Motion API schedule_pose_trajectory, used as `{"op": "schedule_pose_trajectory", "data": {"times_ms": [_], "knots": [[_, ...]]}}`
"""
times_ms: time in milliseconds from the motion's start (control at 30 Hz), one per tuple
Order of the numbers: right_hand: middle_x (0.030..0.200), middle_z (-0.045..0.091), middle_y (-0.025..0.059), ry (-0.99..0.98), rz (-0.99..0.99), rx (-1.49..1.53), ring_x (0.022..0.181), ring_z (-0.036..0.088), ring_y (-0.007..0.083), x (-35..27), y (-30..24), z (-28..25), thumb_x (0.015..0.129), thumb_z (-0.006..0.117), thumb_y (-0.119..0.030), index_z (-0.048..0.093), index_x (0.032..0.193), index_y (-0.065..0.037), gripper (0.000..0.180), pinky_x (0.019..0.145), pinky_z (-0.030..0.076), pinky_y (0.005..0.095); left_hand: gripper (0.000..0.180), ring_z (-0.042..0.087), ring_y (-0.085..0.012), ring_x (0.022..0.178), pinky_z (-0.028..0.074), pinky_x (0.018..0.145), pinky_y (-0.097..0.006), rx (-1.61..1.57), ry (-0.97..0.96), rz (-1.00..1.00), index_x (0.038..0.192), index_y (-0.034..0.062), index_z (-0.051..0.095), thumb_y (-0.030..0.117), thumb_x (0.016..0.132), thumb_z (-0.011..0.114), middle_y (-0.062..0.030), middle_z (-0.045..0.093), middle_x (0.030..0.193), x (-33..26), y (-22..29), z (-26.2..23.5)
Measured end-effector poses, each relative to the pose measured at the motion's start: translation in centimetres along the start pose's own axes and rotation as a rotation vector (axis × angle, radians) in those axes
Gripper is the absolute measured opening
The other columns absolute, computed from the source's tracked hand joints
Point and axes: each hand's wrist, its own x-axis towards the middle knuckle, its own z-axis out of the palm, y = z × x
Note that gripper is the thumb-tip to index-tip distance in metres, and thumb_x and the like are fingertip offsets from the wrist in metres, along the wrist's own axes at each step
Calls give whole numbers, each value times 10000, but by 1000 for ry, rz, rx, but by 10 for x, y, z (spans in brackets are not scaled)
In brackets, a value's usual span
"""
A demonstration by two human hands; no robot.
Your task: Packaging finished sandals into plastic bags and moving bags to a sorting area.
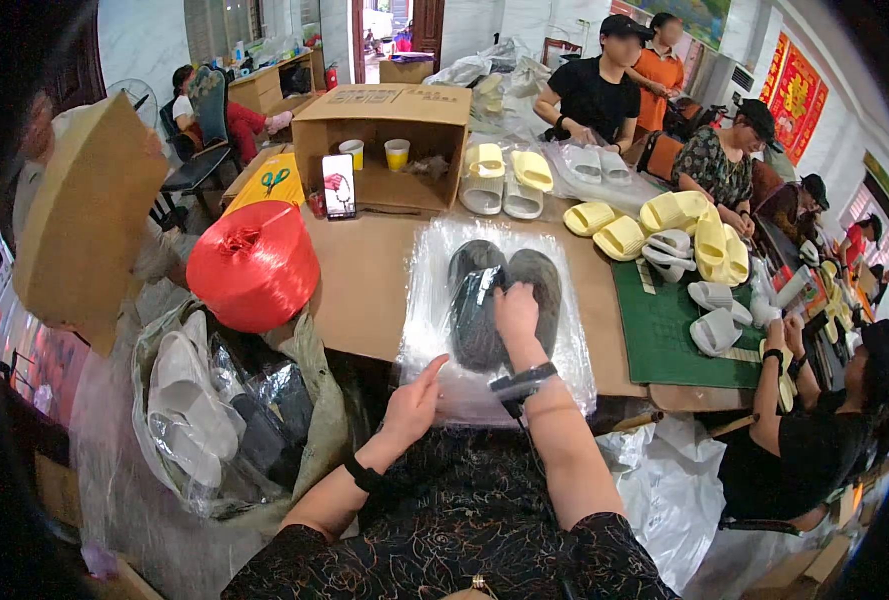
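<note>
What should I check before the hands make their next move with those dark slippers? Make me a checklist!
1. Slippers side by side: ok, lying on clear plastic bags.
2. Right hand at the slippers: ok, it reaches over them.
3. Both hands on the slippers: not ok, the left hand is off to their lower left.
4. Slippers inside a bag: cannot tell; shiny film shows over the left one.
5. Scissors away from the hands: ok, beyond the red twine roll.
</note>
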Motion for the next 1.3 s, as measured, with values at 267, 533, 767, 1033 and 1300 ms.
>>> {"op": "schedule_pose_trajectory", "data": {"times_ms": [267,533,767,1033,1300], "knots": [[1174,509,193,-93,-662,252,1000,528,395,-105,23,-95,817,655,-162,482,1239,-12,481,905,437,421,395,554,-93,605,445,552,-221,-757,126,-256,1237,48,509,259,936,365,-85,629,881,-7,-1,-26],[725,615,2,-609,243,715,692,556,80,-125,110,-207,888,613,-285,673,865,-18,274,608,442,238,541,557,-119,518,450,510,-248,-199,-273,-520,844,-13,655,508,872,512,-81,660,713,31,6,-52],[681,559,-41,-628,484,623,590,446,71,-80,113,-157,848,616,-434,694,915,-42,406,516,352,234,350,535,-75,531,440,507,-233,-259,-345,-419,791,-9,663,337,778,713,-25,650,666,26,8,-35],[680,579,-73,-716,313,636,538,390,19,-73,130,-148,840,659,-256,696,883,-59,205,477,299,199,452,563,-101,518,462,504,-258,-112,-337,-492,752,6,668,456,787,660,-28,647,657,32,25,-28],[785,653,-29,-729,329,663,530,416,16,-71,135,-159,853,637,-234,672,922,-40,209,458,327,184,227,560,-98,507,450,481,-239,-264,-282,-373,765,1,673,218,817,633,-38,644,662,28,9,-31]]}}
